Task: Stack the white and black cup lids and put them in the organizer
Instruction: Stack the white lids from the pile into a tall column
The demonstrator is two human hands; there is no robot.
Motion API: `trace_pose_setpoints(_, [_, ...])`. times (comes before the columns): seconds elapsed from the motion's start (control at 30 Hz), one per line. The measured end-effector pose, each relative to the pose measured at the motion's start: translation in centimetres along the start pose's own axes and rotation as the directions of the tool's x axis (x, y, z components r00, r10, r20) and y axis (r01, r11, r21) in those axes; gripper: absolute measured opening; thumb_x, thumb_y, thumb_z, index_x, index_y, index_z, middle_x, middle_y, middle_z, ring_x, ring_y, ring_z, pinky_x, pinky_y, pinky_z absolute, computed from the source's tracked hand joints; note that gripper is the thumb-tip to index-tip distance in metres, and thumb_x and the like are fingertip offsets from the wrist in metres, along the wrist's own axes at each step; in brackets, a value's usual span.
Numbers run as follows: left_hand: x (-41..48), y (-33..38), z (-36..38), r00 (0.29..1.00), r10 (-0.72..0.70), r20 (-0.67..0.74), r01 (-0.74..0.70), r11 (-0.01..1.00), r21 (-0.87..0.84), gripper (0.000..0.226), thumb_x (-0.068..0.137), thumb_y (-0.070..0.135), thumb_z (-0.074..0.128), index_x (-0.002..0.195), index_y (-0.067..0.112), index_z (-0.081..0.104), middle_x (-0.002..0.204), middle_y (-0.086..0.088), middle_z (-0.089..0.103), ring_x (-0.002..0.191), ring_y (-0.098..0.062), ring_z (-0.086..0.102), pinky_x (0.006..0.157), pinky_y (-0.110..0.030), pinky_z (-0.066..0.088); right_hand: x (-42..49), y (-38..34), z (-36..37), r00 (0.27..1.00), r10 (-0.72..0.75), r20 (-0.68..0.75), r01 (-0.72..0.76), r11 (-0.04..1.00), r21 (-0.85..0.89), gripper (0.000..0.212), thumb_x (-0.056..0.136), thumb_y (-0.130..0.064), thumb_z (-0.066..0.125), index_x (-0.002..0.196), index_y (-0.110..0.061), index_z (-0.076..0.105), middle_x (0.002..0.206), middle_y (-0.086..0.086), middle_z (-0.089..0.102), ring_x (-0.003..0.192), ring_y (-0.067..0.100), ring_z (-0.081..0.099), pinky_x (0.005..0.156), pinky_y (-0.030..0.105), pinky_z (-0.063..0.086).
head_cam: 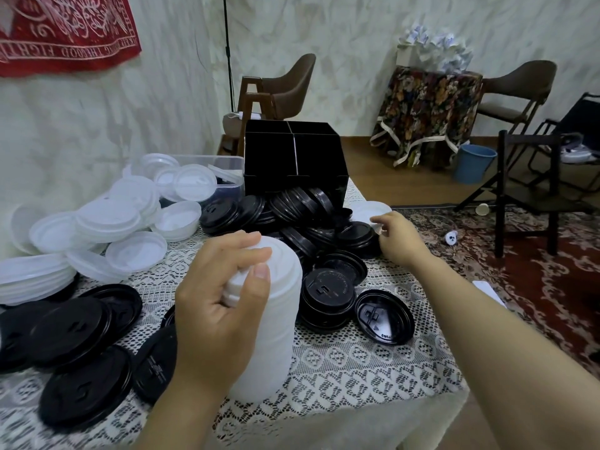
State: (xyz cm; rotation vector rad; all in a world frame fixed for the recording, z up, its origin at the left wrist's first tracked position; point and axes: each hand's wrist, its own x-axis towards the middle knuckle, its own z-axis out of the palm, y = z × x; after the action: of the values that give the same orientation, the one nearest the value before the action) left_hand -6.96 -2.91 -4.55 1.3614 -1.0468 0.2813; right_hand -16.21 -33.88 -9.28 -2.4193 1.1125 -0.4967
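Stack of white cup lids (276,336): it stands upright at the centre of the frame on the lace tablecloth (357,362), in front of the pile of black cup lids (292,216). The left hand (220,287) grips the stack near its top, with the fingers curled over the uppermost lid and the thumb against the near side. The right hand (397,237) reaches to the centre right of the frame, fingers curled at the edge of a single white lid (373,206) beside the black pile. Whether it pinches that lid cannot be told.

The black organizer (292,157) stands behind the pile at upper centre; what its compartments contain cannot be made out. Loose white lids (107,228) lie at the centre left.

Handling, as judged:
- Each lid is probably thin moulded plastic: light, flexible and smooth.
- The nested column is light but tall. It will likely lean or separate at a joint if lifted by the top alone.
- Take hold around the side at mid-height and support the base with the other hand.
- Avoid hard squeezing, which would deform the rims.
- Take a single lid by its rim.
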Motion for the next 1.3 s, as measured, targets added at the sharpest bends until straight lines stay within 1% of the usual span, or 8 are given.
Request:
trace_pose_setpoints(0.2, [0.0,-0.1,0.0,1.0,-0.005,0.001,0.005,1.0,-0.008,0.014,0.087,0.028,0.049,0.092,0.029,0.062,0.108,0.008,0.062,0.107,0.005,0.056,0.092,-0.008,0.038,-0.2,0.5,-0.3,0.99,-0.073,-0.125,0.07,0.997,-0.031,0.027,0.092,-0.001,0.054,0.115,-0.007,0.068,0.114,0.01,0.056,0.104,0.023,0.054,0.087,0.026,0.038])
trace_pose_setpoints(0.47, [-0.1,-0.2,-0.1,1.0,-0.026,0.005,0.026,1.0,-0.016,0.013,0.087,0.03,0.049,0.091,0.03,0.062,0.108,0.007,0.063,0.107,0.003,0.056,0.092,-0.009,0.038,-1.1,0.2,-2.0,0.954,-0.117,-0.276,0.116,0.993,-0.02,0.019,0.096,-0.015,0.058,0.111,-0.01,0.07,0.097,-0.002,0.058,0.107,0.024,0.044,0.088,0.033,0.034])
trace_pose_setpoints(0.6, [-0.1,-0.1,-0.1,0.999,-0.043,0.006,0.043,0.999,-0.028,0.013,0.087,0.032,0.05,0.091,0.032,0.062,0.109,0.008,0.063,0.108,0.004,0.056,0.092,-0.009,0.037,-2.0,-1.7,-3.5,0.95,-0.067,-0.305,0.163,0.94,0.3,0.016,0.095,-0.009,0.057,0.104,-0.013,0.07,0.098,-0.001,0.066,0.089,0.015,0.057,0.075,0.023,0.044])
trace_pose_setpoints(0.67, [-0.1,-0.1,-0.1,0.999,-0.051,0.006,0.051,0.998,-0.031,0.013,0.087,0.033,0.05,0.092,0.033,0.062,0.109,0.008,0.063,0.108,0.003,0.056,0.091,-0.009,0.038,-2.8,-3.3,-4.1,0.959,-0.022,-0.283,0.169,0.844,0.509,0.017,0.095,-0.007,0.056,0.097,-0.018,0.069,0.094,-0.008,0.066,0.085,0.007,0.057,0.07,0.015,0.045])
trace_pose_setpoints(0.8, [-0.2,-0.2,-0.1,0.999,-0.045,0.006,0.045,0.999,-0.022,0.014,0.087,0.032,0.05,0.092,0.03,0.063,0.109,0.007,0.063,0.108,0.003,0.056,0.092,-0.009,0.037,-3.8,-5.9,-3.9,0.999,0.028,-0.037,0.011,0.64,0.768,0.024,0.1,-0.008,0.047,0.096,-0.016,0.07,0.105,0.004,0.066,0.095,0.018,0.058,0.072,0.028,0.05])
trace_pose_setpoints(0.97, [-0.2,-0.3,-0.2,0.999,-0.042,0.013,0.042,0.999,-0.022,0.016,0.088,0.032,0.05,0.092,0.025,0.064,0.109,0.005,0.063,0.109,0.003,0.055,0.092,-0.009,0.038,-5.4,-7.8,-2.1,0.918,0.003,0.397,-0.302,0.656,0.692,0.026,0.102,-0.009,0.043,0.107,-0.008,0.069,0.098,0.007,0.069,0.082,0.016,0.064,0.065,0.026,0.054])
trace_pose_setpoints(1.17, [-0.1,-0.5,-0.2,0.999,-0.04,0.014,0.04,0.999,-0.016,0.015,0.088,0.033,0.05,0.092,0.027,0.063,0.109,0.005,0.063,0.108,0.004,0.055,0.092,-0.009,0.037,-6.2,-7.8,0.1,0.962,-0.03,0.27,-0.138,0.801,0.583,0.019,0.101,-0.019,0.052,0.092,-0.022,0.068,0.092,-0.003,0.063,0.084,0.013,0.056,0.073,0.023,0.044])
trace_pose_setpoints(1.3, [-0.2,-0.5,-0.2,0.999,-0.044,0.014,0.044,0.999,-0.019,0.017,0.088,0.033,0.05,0.092,0.025,0.064,0.109,0.005,0.063,0.107,0.003,0.055,0.091,-0.01,0.037,-7.6,-7.5,-0.2,0.941,-0.167,0.293,-0.008,0.857,0.516,0.025,0.091,-0.032,0.067,0.116,-0.03,0.063,0.119,-0.009,0.06,0.107,0.007,0.057,0.092,0.024,0.044])
